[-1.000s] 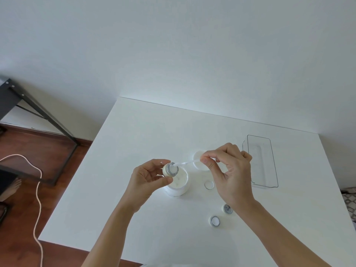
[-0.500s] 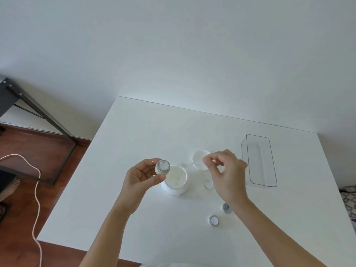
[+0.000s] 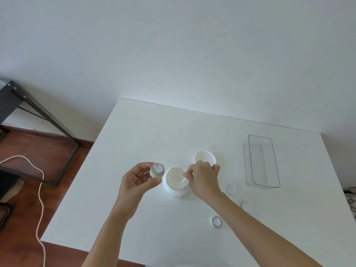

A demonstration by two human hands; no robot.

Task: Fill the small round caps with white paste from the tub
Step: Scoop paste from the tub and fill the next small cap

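At desk centre: tub (image 3: 176, 183), open, paste inside; placed between both hands, presumably so each reaches it without stretching.
Left hand (image 3: 137, 181): fingers clamped on one cap (image 3: 157, 169), thumb below, fingertips above. Cap held just left of the tub rim, mouth facing up toward the camera, white showing inside its grey ring. Judged: kept close so a loaded tool has little distance to travel.
Right hand (image 3: 204, 177): fingers pinched together on a thin pale spatula (image 3: 183, 181), knuckles over the tub's right rim. Tool slants down-left into the paste; tip is hard to separate from the white surface.
Step in hand: judged to be scooping paste for the held cap.
Lid (image 3: 204, 157): behind the right hand, lying on the desk, partly hidden by the knuckles; set back, likely to keep it out of the working path.
Other caps: three on the desk right of the tub, all well apart from it: one (image 3: 231, 189) near the right forearm, one (image 3: 246, 206) partly behind the forearm, one (image 3: 216, 221) nearest the front edge with a grey ring. Cannot tell which are filled.
Clear box (image 3: 262, 160): far right, long side running away from the camera; nothing visible inside.
Desk (image 3: 146, 132): white, low contrast against paste and caps.
Risk: judged, paste smearing on the cap's outer rim during transfer.
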